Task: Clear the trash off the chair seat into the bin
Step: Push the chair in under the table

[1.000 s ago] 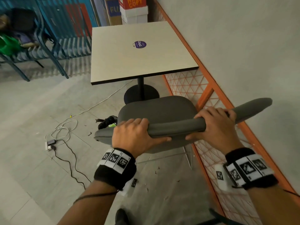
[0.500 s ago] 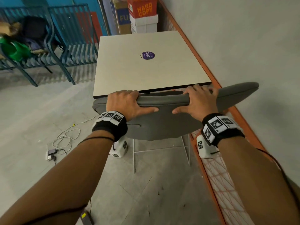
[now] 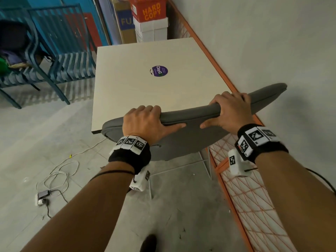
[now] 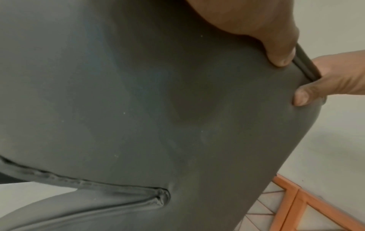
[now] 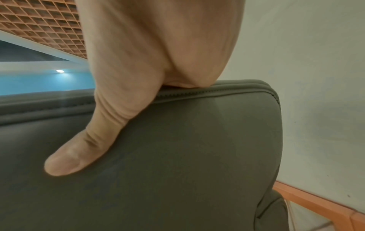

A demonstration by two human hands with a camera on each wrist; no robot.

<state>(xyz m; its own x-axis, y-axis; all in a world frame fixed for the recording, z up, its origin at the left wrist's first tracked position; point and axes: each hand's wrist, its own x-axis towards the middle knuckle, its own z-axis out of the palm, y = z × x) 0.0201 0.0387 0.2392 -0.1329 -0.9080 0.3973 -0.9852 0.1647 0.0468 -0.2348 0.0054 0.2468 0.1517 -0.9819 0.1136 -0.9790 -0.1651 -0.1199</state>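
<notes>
Chair (image 3: 181,140), grey and padded, stands pushed against a pale table (image 3: 145,88); left hand (image 3: 145,120) and right hand (image 3: 229,113) both grip its backrest top, seemingly steering it. Seat, trash and bin are hidden.

Beige square table (image 3: 145,88) beside grey wall (image 3: 272,42), blue slatted chairs (image 3: 54,51) behind.

1. The chair (image 3: 190,135) is plain dark grey; its seam just under the fingers (image 5: 187,78) is stitched the same grey.
2. The table (image 3: 145,99) beyond the fingers is pale cream; its round sticker (image 3: 159,71) is purple with white lettering.
3. The wristbands (image 3: 131,153) are black with black-and-white square markers.
4. The rail (image 3: 234,88) beside the right hand (image 3: 231,113) is orange.
</notes>
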